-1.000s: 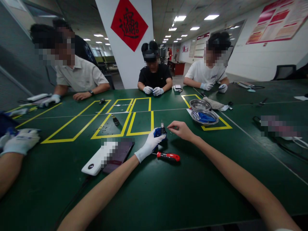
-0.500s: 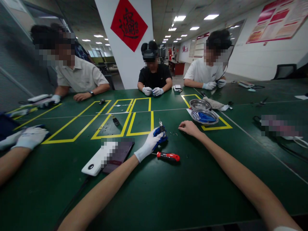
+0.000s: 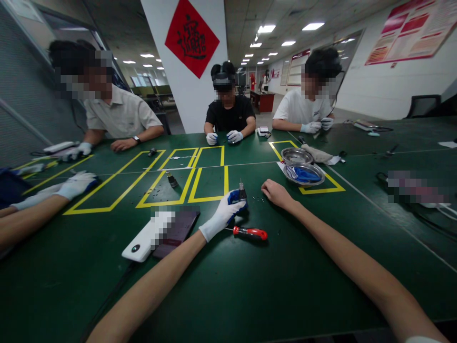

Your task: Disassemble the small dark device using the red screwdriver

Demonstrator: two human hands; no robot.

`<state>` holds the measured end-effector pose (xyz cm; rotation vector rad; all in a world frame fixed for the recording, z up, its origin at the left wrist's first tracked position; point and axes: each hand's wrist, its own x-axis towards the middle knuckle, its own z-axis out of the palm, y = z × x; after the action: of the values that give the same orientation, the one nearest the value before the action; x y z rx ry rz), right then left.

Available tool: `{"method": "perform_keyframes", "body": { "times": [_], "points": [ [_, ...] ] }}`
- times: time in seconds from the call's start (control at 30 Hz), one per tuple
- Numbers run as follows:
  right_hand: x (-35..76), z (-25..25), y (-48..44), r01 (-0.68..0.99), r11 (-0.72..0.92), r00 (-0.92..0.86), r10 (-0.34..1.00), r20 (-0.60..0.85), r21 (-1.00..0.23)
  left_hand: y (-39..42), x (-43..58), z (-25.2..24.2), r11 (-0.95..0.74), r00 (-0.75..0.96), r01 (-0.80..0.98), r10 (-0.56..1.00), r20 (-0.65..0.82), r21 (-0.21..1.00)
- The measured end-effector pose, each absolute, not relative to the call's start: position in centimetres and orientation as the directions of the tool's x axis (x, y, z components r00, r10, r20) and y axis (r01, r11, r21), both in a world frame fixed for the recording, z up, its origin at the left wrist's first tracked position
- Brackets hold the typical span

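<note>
My left hand (image 3: 225, 213), in a white and blue work glove, is closed around a small black cylindrical part (image 3: 243, 192) with a thin metal piece standing up from its top. A screwdriver (image 3: 252, 233) with a red and black handle lies just below that hand, its shaft pointing left. My right hand (image 3: 275, 192) is bare and rests on the table with its fingers curled together; what they hold, if anything, is too small to make out. Between my hands lie several tiny metal bits (image 3: 257, 198).
On the green table (image 3: 228, 295) stand two metal bowls (image 3: 306, 182), one with blue-white cloth. Another black part (image 3: 172, 179) stands among small crumbs inside yellow tape. A white device (image 3: 143, 243) and a dark phone-like slab (image 3: 178, 233) lie left. Co-workers' gloved hands (image 3: 76, 185) (image 3: 234, 136) are nearby.
My left hand has turned the black part more upright. My right hand has shifted slightly left, toward the metal bits. At the left, a co-worker's gloved hands have reached farther forward.
</note>
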<state>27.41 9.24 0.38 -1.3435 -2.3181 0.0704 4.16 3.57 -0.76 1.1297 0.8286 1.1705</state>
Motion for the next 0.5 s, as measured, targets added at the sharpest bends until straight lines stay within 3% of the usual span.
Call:
{"method": "perform_keyframes", "body": {
  "times": [0.13,0.27,0.37,0.5],
  "points": [
    [26.0,0.8,8.9,0.639,0.589,-0.383,0.802,0.459,-0.495,3.6,4.2,-0.7,0.081,0.261,-0.333,0.965,0.01,0.94],
    [23.9,1.6,7.8,0.452,0.608,-0.398,0.793,0.462,-0.653,3.6,4.3,-0.7,0.095,0.289,-0.38,0.957,0.021,0.92],
    [22.9,2.3,6.7,0.427,0.658,-0.427,0.752,0.502,-0.62,3.7,4.3,-0.8,0.084,0.311,-0.392,0.949,0.046,0.916],
    [22.6,3.0,5.7,0.499,0.747,-0.506,0.663,0.552,-0.439,3.6,4.3,-0.8,0.082,0.315,-0.395,0.948,0.051,0.915]
  ]
}}
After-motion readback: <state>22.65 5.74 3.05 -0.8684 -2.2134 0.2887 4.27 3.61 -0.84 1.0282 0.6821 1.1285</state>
